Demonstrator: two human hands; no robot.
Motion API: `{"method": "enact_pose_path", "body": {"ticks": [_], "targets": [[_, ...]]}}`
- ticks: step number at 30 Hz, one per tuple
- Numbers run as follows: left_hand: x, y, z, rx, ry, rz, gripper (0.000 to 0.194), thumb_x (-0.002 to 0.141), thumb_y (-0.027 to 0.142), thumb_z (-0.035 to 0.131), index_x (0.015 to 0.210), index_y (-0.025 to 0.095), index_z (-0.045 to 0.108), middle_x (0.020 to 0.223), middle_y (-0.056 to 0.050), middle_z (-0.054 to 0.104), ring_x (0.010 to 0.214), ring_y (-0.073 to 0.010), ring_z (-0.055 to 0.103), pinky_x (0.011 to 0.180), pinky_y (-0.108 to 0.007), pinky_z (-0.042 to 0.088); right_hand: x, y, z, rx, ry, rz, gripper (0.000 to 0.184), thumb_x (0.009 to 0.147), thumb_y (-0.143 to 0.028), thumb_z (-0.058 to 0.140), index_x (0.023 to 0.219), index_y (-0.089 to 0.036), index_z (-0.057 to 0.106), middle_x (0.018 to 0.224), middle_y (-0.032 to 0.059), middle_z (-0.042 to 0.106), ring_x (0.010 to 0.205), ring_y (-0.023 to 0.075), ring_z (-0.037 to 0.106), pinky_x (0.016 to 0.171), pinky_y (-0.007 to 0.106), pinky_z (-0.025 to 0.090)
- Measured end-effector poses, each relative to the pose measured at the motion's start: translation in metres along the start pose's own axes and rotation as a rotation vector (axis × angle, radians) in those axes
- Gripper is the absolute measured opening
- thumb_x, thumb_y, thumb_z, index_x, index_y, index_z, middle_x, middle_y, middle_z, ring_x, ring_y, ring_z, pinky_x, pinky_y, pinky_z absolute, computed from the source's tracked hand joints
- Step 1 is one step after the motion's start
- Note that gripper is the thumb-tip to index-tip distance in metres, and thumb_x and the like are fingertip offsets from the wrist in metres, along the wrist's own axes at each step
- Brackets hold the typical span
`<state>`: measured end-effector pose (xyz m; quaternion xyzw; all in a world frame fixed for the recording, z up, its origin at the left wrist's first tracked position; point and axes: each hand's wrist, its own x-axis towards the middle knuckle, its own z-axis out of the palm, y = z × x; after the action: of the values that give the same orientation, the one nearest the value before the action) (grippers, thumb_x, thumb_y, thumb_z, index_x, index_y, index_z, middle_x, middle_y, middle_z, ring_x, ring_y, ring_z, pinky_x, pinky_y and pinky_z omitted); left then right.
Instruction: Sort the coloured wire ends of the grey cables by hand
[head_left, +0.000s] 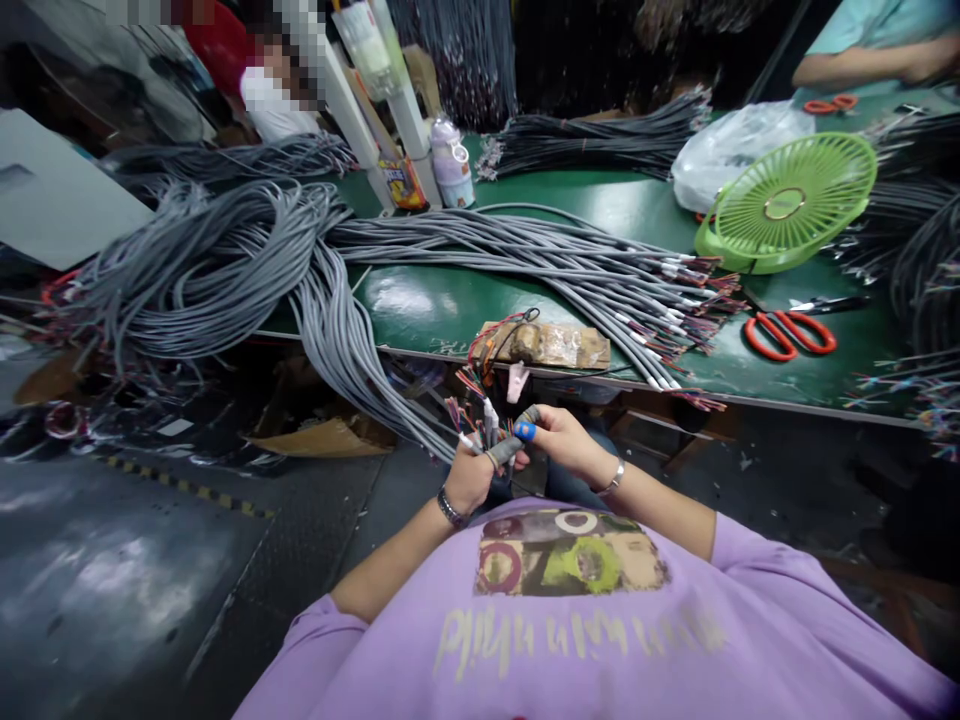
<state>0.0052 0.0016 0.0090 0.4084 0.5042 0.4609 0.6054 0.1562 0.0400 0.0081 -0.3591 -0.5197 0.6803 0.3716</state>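
Just beyond my lap, my left hand (474, 476) is closed round the ends of several grey cables (390, 400), its thumb in a grey cover. Thin coloured wires (471, 385) fan out of the stripped ends above that hand. My right hand (564, 438) meets the left at the wire ends, with thumb and forefinger pinched together. Blue tape wraps one of its digits and a grey cover sits on another. What the right fingers pinch is too small to make out. From the left hand the cables run up to a big looped bundle (217, 270) on the table.
On the green table (420, 300) lie more grey cables (525, 245) with stripped ends, red-handled scissors (791, 335), a green fan (795, 200), a plastic bag (739, 145) and a bottle (452, 165). A taped cardboard piece (574, 345) sits at the near edge. Another person's arm (862, 68) shows far right.
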Motion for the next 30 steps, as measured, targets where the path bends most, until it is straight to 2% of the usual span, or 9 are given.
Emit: {"method": "enact_pose_path", "body": {"ticks": [2, 5, 11, 15, 19, 24, 30], "targets": [[0.001, 0.001, 0.001, -0.050, 0.061, 0.001, 0.024, 0.067, 0.036, 0.074, 0.070, 0.013, 0.067, 0.056, -0.006, 0.068, 0.052, -0.0153, 0.063, 0.040, -0.019, 0.035, 0.002, 0.002, 0.000, 0.015, 0.067, 0.024, 0.034, 0.067, -0.047, 0.071, 0.070, -0.016, 0.056, 0.057, -0.0038, 0.054, 0.051, 0.0085, 0.044, 0.049, 0.023, 0.034], [0.003, 0.002, 0.000, -0.087, 0.097, -0.026, 0.025, 0.064, 0.036, 0.075, 0.069, 0.013, 0.067, 0.056, -0.006, 0.068, 0.051, -0.0155, 0.063, 0.038, -0.019, 0.033, 0.003, 0.005, 0.000, 0.056, 0.094, 0.056, 0.036, 0.064, -0.047, 0.074, 0.069, -0.015, 0.057, 0.059, -0.0042, 0.052, 0.052, 0.0074, 0.040, 0.049, 0.022, 0.032], [0.005, 0.004, -0.002, -0.082, 0.087, -0.049, 0.025, 0.065, 0.036, 0.073, 0.063, 0.012, 0.066, 0.056, -0.008, 0.068, 0.050, -0.0150, 0.062, 0.039, -0.019, 0.032, 0.007, 0.004, -0.001, 0.103, 0.072, 0.075, 0.034, 0.066, -0.046, 0.072, 0.068, -0.015, 0.056, 0.058, -0.0048, 0.050, 0.052, 0.0068, 0.039, 0.051, 0.022, 0.032], [0.006, 0.003, -0.001, -0.046, 0.071, -0.024, 0.022, 0.067, 0.033, 0.072, 0.063, 0.012, 0.068, 0.055, -0.007, 0.068, 0.050, -0.0150, 0.062, 0.039, -0.019, 0.033, 0.011, 0.000, -0.001, 0.054, 0.061, 0.084, 0.035, 0.066, -0.046, 0.072, 0.075, -0.015, 0.059, 0.062, -0.0041, 0.052, 0.054, 0.0076, 0.041, 0.051, 0.022, 0.033], [0.007, 0.001, -0.001, -0.028, 0.070, -0.026, 0.021, 0.068, 0.033, 0.072, 0.065, 0.012, 0.069, 0.054, -0.006, 0.067, 0.050, -0.0152, 0.063, 0.040, -0.020, 0.035, 0.012, -0.004, 0.001, -0.015, 0.062, 0.102, 0.036, 0.062, -0.046, 0.074, 0.070, -0.015, 0.057, 0.060, -0.0039, 0.052, 0.054, 0.0079, 0.042, 0.051, 0.022, 0.033], [0.006, -0.002, -0.002, 0.009, 0.053, 0.001, 0.022, 0.069, 0.034, 0.072, 0.064, 0.013, 0.068, 0.054, -0.006, 0.067, 0.052, -0.0153, 0.063, 0.041, -0.020, 0.037, 0.011, -0.006, 0.000, -0.050, 0.030, 0.095, 0.033, 0.064, -0.044, 0.072, 0.067, -0.015, 0.056, 0.057, -0.0045, 0.051, 0.052, 0.0071, 0.040, 0.050, 0.022, 0.031], [0.006, 0.001, -0.001, -0.020, 0.139, 0.002, 0.023, 0.066, 0.034, 0.074, 0.062, 0.013, 0.067, 0.054, -0.005, 0.067, 0.050, -0.0141, 0.062, 0.040, -0.019, 0.035, 0.009, -0.003, 0.000, -0.014, 0.153, 0.058, 0.028, 0.064, -0.039, 0.071, 0.069, -0.015, 0.058, 0.061, -0.0037, 0.053, 0.054, 0.0079, 0.042, 0.052, 0.023, 0.035]]}}
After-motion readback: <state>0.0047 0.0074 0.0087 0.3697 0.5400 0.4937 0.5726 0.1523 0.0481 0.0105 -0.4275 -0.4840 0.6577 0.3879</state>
